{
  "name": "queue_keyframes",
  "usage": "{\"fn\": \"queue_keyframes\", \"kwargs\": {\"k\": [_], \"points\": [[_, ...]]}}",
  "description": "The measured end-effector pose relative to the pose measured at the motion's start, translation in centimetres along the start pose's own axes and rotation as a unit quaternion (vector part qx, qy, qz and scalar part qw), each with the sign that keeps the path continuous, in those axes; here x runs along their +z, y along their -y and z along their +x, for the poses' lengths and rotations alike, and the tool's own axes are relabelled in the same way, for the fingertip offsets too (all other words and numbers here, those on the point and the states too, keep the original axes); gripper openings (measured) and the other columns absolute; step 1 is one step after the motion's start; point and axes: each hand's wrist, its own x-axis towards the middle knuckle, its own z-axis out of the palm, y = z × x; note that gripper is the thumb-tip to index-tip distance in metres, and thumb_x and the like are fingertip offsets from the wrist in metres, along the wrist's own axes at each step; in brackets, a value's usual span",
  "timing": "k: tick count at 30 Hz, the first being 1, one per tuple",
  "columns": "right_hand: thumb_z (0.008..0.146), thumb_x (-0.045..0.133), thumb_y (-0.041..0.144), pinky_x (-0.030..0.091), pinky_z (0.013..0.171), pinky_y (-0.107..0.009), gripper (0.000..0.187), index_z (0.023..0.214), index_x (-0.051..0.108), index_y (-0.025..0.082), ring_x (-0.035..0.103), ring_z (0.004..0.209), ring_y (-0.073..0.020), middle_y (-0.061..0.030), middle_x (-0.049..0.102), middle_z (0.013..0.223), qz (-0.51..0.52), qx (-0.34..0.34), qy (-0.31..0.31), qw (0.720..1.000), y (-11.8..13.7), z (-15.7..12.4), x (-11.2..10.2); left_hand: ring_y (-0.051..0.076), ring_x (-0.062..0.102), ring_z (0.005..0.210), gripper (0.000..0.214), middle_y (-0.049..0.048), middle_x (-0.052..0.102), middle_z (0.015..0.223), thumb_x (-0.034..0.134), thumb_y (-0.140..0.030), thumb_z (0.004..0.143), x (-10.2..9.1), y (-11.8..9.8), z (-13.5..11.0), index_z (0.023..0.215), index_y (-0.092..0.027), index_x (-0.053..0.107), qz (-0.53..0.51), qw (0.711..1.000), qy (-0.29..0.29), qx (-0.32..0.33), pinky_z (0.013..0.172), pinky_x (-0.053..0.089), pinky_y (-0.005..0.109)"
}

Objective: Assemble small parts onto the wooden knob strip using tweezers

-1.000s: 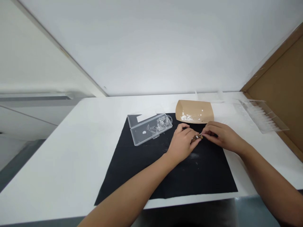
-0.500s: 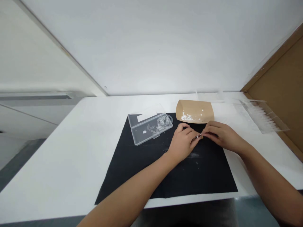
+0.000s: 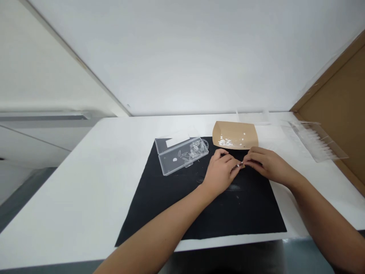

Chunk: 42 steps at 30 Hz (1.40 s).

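A small dark piece (image 3: 238,165), too small to make out, sits just above the black cloth (image 3: 171,205), right where the two hands meet. The left hand (image 3: 221,173) has its fingers curled in and nips the piece at its left end. The right hand (image 3: 265,163) comes in from the other side, fingertips drawn narrow on the same piece. Both wrists lie low over the cloth. Just behind the hands stands a brown paper tray (image 3: 248,131) with white bits in it. To the left, on the cloth's far corner, lies an open clear plastic box (image 3: 182,155) of clear tips. A clear rack (image 3: 316,142) lies well apart to the right on the white table (image 3: 85,190).
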Motion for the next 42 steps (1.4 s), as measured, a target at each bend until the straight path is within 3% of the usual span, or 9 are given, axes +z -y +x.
{"fn": "queue_keyframes", "kwargs": {"k": [20, 29, 42], "points": [[0.104, 0.056, 0.023, 0.053, 0.080, -0.034, 0.013, 0.104, 0.069, 0.024, 0.067, 0.092, -0.0209, -0.0062, 0.070, 0.102, 0.004, 0.031, -0.001, 1.000, 0.3, 0.0, 0.0, 0.029, 0.060, 0.112, 0.013, 0.0078, 0.077, 0.099, 0.068, -0.029, 0.099, -1.1, -1.0, 0.7, 0.106, -0.020, 0.076, 0.015, 1.000, 0.012, 0.011, 0.099, 0.050, 0.047], [0.103, 0.057, 0.024, 0.053, 0.078, -0.033, 0.011, 0.104, 0.068, 0.024, 0.066, 0.090, -0.0205, -0.0061, 0.070, 0.100, 0.032, 0.042, -0.008, 0.999, 0.2, 0.1, 0.3, 0.024, 0.064, 0.102, 0.011, 0.0028, 0.080, 0.096, 0.080, -0.020, 0.090, 0.0, -0.9, 1.5, 0.099, -0.021, 0.073, -0.047, 0.997, 0.001, -0.053, 0.090, 0.054, 0.040], [0.105, 0.052, 0.030, 0.051, 0.077, -0.034, 0.014, 0.100, 0.064, 0.024, 0.066, 0.085, -0.0202, -0.0046, 0.073, 0.096, 0.071, 0.075, 0.009, 0.995, 0.2, 0.3, 0.7, 0.024, 0.065, 0.096, 0.009, 0.0033, 0.079, 0.091, 0.078, -0.025, 0.093, 0.6, -0.8, 0.9, 0.098, -0.021, 0.072, -0.032, 0.998, -0.025, -0.045, 0.086, 0.053, 0.041]]}}
